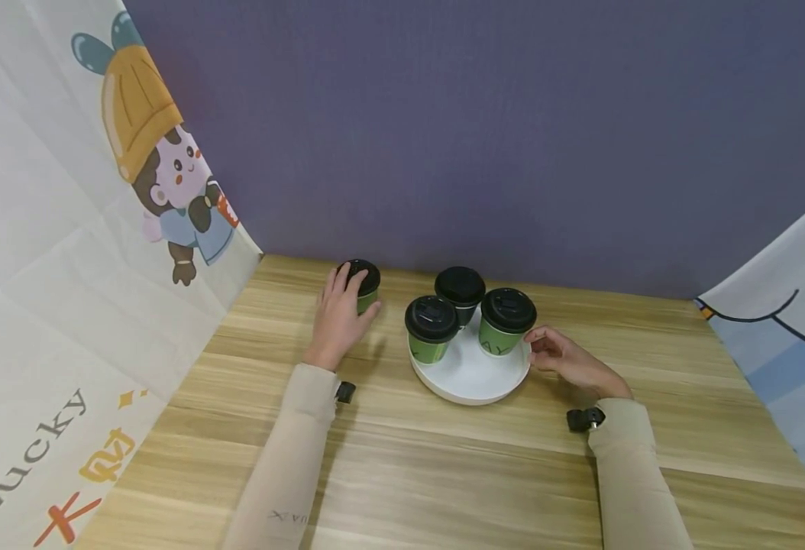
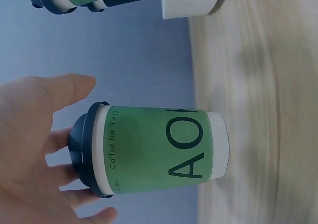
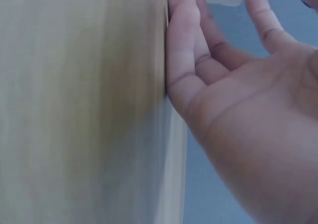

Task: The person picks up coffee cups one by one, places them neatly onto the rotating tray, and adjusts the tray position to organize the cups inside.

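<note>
At the left, a green paper coffee cup (image 1: 368,302) with a black lid stands upright on the table. My left hand (image 1: 339,325) is over it. In the left wrist view the fingers pass behind the lid (image 2: 84,149), while the thumb (image 2: 74,87) stands apart from the cup. A round white tray (image 1: 474,380) carries three more lidded cups: a front left one (image 1: 428,336), a right one (image 1: 505,325) and a darker rear one (image 1: 460,289). At the tray's right edge my right hand (image 1: 574,363) holds the rim between thumb and curled fingers.
The wooden table (image 1: 444,473) runs back to a dark blue-grey panel (image 1: 478,137). A printed white cloth (image 1: 38,229) rises along the left side, and another printed cloth (image 1: 787,328) is at the right.
</note>
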`<state>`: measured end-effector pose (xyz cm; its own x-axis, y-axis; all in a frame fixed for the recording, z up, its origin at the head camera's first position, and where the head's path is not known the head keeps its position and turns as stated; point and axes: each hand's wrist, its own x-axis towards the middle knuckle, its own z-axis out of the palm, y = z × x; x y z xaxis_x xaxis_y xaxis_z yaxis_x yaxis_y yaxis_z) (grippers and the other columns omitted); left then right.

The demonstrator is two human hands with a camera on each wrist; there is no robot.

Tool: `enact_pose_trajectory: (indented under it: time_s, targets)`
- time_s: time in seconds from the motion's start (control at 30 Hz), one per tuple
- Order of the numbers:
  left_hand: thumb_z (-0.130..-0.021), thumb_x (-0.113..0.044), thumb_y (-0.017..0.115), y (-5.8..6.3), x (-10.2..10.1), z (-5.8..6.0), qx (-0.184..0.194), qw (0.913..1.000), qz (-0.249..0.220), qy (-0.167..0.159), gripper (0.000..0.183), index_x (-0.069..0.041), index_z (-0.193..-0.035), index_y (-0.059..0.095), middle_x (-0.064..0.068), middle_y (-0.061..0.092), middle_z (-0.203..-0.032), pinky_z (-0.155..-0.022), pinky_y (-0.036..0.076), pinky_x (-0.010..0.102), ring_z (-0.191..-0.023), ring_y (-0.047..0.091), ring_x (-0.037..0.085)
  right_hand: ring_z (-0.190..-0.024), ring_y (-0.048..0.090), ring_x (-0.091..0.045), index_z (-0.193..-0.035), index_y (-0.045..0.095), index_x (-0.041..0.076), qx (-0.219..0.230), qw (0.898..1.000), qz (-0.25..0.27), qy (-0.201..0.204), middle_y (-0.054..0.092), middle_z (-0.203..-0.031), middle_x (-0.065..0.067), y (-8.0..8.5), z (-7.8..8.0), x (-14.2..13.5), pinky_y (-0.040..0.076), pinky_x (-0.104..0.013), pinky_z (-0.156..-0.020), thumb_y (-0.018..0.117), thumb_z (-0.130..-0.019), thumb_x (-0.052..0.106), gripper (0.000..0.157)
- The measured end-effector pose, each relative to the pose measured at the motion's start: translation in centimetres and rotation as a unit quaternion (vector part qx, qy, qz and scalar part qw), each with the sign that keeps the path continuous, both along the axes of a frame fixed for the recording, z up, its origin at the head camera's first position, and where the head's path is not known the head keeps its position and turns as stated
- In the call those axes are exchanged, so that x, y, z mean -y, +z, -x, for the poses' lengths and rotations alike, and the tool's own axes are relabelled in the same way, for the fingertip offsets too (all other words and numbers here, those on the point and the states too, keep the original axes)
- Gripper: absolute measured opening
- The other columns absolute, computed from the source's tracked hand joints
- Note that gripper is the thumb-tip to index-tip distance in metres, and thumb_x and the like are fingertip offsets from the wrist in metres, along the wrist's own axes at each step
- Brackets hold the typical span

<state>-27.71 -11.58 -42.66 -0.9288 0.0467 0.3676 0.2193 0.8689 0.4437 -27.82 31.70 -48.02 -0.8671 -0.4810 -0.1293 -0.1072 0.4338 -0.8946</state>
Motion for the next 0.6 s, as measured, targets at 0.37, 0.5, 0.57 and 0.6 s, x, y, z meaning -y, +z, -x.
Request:
enact_pose_trajectory:
  time_s: [0.37,0.5,0.57,0.6]
  targets:
    - [-0.088,-0.039,0.068,-0.11,-0.09,0.04,-0.014,0.9997,-0.018,-0.002,0.053,-0.015,-0.13,0.048,0.014,0.035,-0.147,-0.114,0.025,0.053,-0.139,0.03,0.032,-0.086,0.059,-0.014,-0.118,0.048,-0.001,0.0,0.998,0.02,-0.052,0.056,-0.1,-0.01,0.0,0.21,0.84,0.054,-0.031,-0.073,0.05,-0.101,0.023,0.029]
    - [-0.088,-0.042,0.068,-0.16,-0.06,0.09,-0.019,0.9996,-0.021,0.005,0.046,-0.016,-0.121,0.05,0.013,0.038,-0.141,-0.112,0.027,0.052,-0.134,0.035,0.031,-0.086,0.059,-0.014,-0.116,0.049,-0.002,-0.008,0.998,0.018,-0.059,0.056,-0.099,-0.01,0.09,0.11,0.97,0.054,-0.031,-0.073,0.053,-0.099,0.019,0.028]
    - [-0.087,-0.043,0.068,-0.18,-0.08,0.1,-0.023,0.9995,-0.021,0.009,0.042,-0.017,-0.116,0.051,0.011,0.04,-0.138,-0.11,0.028,0.051,-0.13,0.037,0.031,-0.087,0.059,-0.013,-0.116,0.049,-0.001,-0.011,0.998,0.013,-0.064,0.055,-0.104,-0.012,0.12,0.04,0.98,0.055,-0.031,-0.074,0.056,-0.098,0.019,0.028]
    - [-0.087,-0.044,0.068,-0.18,-0.1,0.11,-0.026,0.9993,-0.023,0.01,0.041,-0.017,-0.114,0.051,0.011,0.041,-0.135,-0.109,0.03,0.05,-0.128,0.038,0.03,-0.088,0.059,-0.013,-0.117,0.048,-0.001,-0.013,0.998,0.011,-0.062,0.054,-0.107,-0.013,0.12,0.02,0.94,0.055,-0.032,-0.075,0.056,-0.098,0.019,0.029]
